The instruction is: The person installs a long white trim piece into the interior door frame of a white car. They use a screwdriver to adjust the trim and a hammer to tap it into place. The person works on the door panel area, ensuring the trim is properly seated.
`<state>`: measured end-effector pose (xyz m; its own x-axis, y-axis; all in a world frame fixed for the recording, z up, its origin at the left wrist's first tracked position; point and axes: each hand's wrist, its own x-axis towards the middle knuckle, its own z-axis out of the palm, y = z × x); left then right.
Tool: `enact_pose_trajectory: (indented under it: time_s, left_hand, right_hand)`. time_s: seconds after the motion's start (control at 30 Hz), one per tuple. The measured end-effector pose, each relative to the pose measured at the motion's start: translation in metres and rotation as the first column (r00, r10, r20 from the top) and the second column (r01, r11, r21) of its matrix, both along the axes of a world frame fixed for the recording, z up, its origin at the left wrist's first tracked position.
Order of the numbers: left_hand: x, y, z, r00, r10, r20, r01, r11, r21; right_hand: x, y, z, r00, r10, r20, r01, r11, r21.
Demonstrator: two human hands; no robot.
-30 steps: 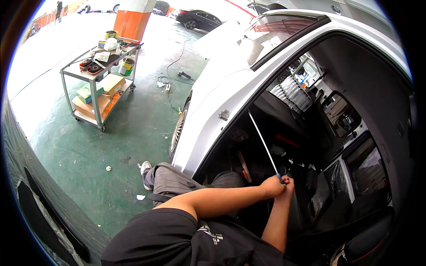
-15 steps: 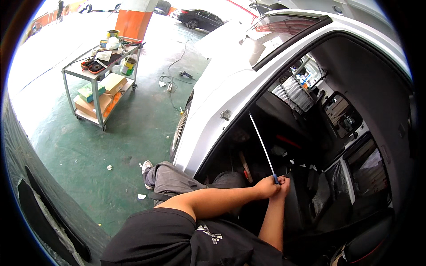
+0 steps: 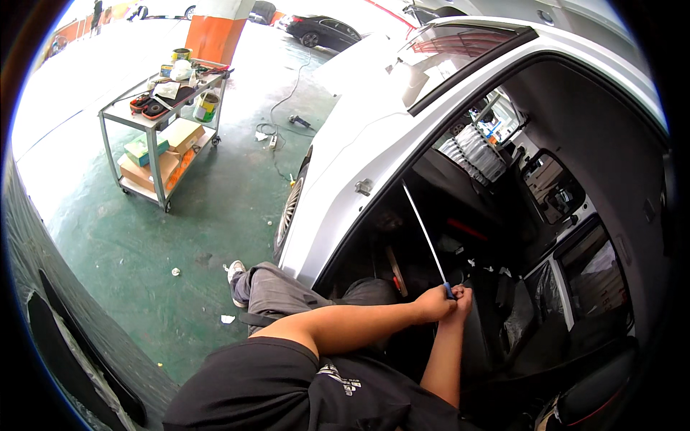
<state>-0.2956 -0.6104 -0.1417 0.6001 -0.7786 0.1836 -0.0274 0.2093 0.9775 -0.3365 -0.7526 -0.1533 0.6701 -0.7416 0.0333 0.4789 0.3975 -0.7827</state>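
A long screwdriver point(image 3: 425, 235) with a thin silver shaft and a blue handle slants up and left inside the open doorway of a white vehicle point(image 3: 334, 194). Its far end meets the dark edge of the door frame; the tip itself cannot be made out. My left hand point(image 3: 434, 304) is closed around the blue handle, its arm stretched across my body. Pressed against it, my right hand point(image 3: 461, 302) has its fingers curled at the handle's end. Between them the hands hide most of the handle.
A wooden-handled tool point(image 3: 396, 271) stands in the dark footwell left of my hands. A dark seat point(image 3: 474, 337) is close by on the right. Outside, a wheeled trolley point(image 3: 152, 123) carries tools, tins and boxes; a power tool point(image 3: 299, 121) and cable lie on the green floor.
My two hands and the handle have shifted very slightly to the right. The shaft keeps nearly the same slant, and the grip looks the same.
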Motion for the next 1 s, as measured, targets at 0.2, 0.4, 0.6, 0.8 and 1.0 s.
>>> enact_pose_trajectory:
  time_s: [0.2,0.4,0.6,0.8,1.0]
  left_hand:
    - [0.000,-0.008,0.003,1.000,0.008,0.020,-0.008,0.999,0.048]
    - [-0.001,-0.007,0.009,1.000,-0.011,-0.025,0.012,0.999,0.036]
    - [-0.005,0.001,0.011,0.999,-0.018,-0.045,0.015,0.998,-0.063]
    - [-0.009,-0.013,0.049,0.996,-0.064,-0.067,0.066,0.998,0.023]
    - [-0.009,-0.029,0.060,0.997,-0.063,-0.036,0.062,0.998,-0.032]
  right_hand:
    - [-0.002,-0.006,-0.003,0.998,0.049,0.025,-0.049,0.999,-0.008]
    - [-0.002,0.002,0.010,1.000,-0.017,-0.008,0.017,1.000,0.000]
    - [-0.003,-0.007,0.006,1.000,-0.001,0.009,0.001,0.999,0.037]
    - [-0.011,-0.033,0.037,0.989,0.141,0.036,-0.139,0.989,-0.056]
    - [-0.008,-0.006,0.069,0.999,0.020,-0.032,-0.021,0.999,-0.030]
